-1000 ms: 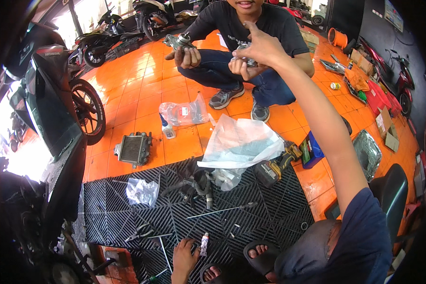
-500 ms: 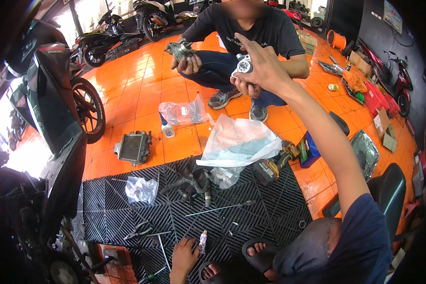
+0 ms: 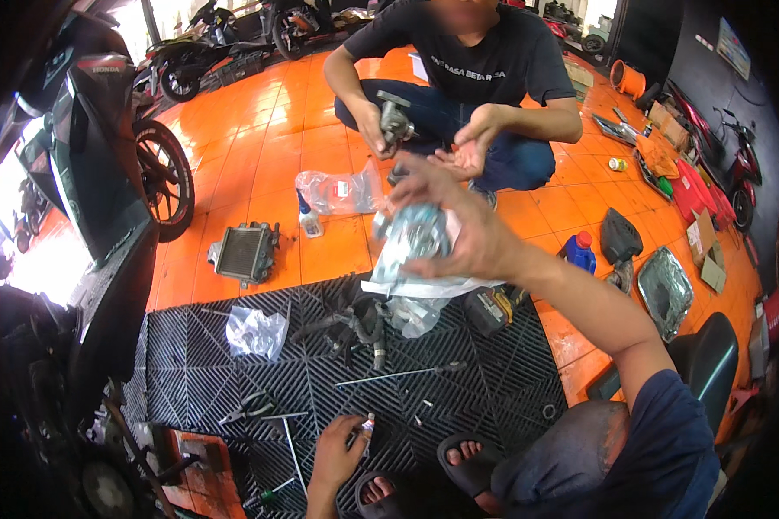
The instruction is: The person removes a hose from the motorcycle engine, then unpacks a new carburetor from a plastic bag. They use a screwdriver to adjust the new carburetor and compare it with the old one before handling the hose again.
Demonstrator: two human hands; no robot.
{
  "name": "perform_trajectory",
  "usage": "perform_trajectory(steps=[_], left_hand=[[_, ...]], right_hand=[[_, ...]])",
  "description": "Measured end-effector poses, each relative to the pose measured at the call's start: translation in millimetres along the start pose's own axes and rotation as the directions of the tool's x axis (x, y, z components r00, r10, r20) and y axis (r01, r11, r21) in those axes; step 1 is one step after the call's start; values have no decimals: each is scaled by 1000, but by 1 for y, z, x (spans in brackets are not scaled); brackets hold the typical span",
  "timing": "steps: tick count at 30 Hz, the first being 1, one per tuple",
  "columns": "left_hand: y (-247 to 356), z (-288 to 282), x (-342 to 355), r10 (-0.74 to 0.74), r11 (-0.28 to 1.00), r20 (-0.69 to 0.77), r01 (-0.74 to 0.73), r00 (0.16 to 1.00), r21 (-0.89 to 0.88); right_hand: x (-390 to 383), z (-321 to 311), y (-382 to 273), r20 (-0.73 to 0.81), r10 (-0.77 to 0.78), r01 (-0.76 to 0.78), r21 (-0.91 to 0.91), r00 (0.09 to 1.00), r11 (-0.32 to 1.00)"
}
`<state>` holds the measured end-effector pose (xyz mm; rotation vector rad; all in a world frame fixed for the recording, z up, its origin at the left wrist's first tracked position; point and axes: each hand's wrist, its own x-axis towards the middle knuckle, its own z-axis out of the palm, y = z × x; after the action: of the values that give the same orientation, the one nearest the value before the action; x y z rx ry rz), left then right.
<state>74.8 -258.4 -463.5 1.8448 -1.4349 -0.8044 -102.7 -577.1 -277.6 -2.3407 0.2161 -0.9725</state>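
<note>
My right hand (image 3: 472, 229) is stretched forward, fingers curved around a shiny silver metal engine part (image 3: 420, 232), both blurred by motion. It hangs above the white plastic sheet (image 3: 385, 284). Low in the picture, my left hand (image 3: 337, 451) grips a small whitish tube (image 3: 369, 423) close to my sandalled feet; much of the tube is hidden by the fingers. Facing me, a crouching person holds a darker, dirty metal part (image 3: 395, 123) in one hand, and their other hand (image 3: 472, 145) is spread palm up.
A black ribbed mat (image 3: 190, 372) carries hoses (image 3: 368, 333), a long screwdriver (image 3: 398, 376), pliers (image 3: 249, 406), a T-handle wrench (image 3: 294, 450) and a clear bag (image 3: 256, 333). Beyond are a radiator (image 3: 244, 253), cordless drill (image 3: 491, 309) and blue bottle (image 3: 580, 251). A scooter (image 3: 104, 164) stands left.
My right hand has come down and nearer with the silver part, away from the other person. That person's dirty part has shifted right, and their other hand has opened. My left hand keeps the tube.
</note>
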Motion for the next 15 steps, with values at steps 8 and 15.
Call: perform_trajectory(steps=[8,15], left_hand=[[-24,13,19,-149,942,-45,128,988,-312],[-68,24,95,112,976,-170,-76,979,202]], right_hand=[[-88,110,5,457,-21,-38,118,889,992],[-178,127,57,643,222,-175,-138,733,975]])
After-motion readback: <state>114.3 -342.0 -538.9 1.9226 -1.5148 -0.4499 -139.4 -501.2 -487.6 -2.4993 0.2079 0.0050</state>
